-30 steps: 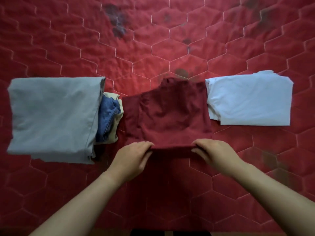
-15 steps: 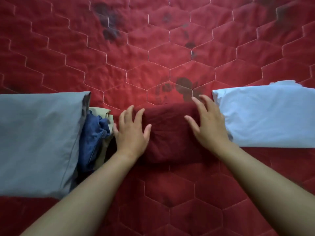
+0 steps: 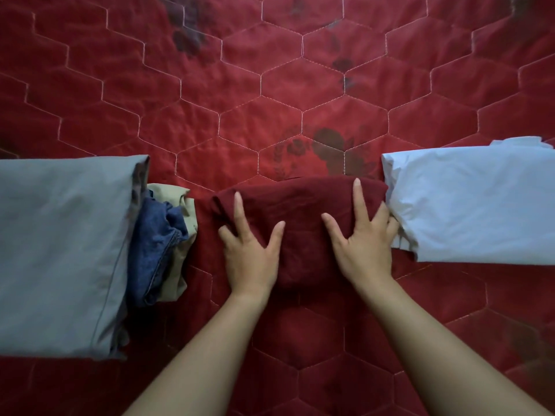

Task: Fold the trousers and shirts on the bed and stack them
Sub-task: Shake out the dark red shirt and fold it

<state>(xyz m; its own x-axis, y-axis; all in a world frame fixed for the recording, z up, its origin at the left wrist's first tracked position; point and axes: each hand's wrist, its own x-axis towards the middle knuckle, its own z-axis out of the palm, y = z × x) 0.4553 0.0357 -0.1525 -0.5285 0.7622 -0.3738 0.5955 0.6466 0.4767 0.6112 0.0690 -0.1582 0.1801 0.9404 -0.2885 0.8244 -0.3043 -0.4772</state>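
Left hand point(image 3: 250, 253) and right hand point(image 3: 365, 250) pressing flat, fingers spread, on folded maroon garment point(image 3: 303, 217) — likely setting crease. Garment lying between grey stack point(image 3: 63, 241) and pale-blue shirt point(image 3: 474, 202).

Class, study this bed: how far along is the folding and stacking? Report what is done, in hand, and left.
Done: grey garment folded at left, pale blue garment folded at right. In hand: left hand and right hand press flat on the folded maroon garment between them. Left: denim garment and beige garment beside the grey one look bunched; the folded pieces lie side by side, unstacked.
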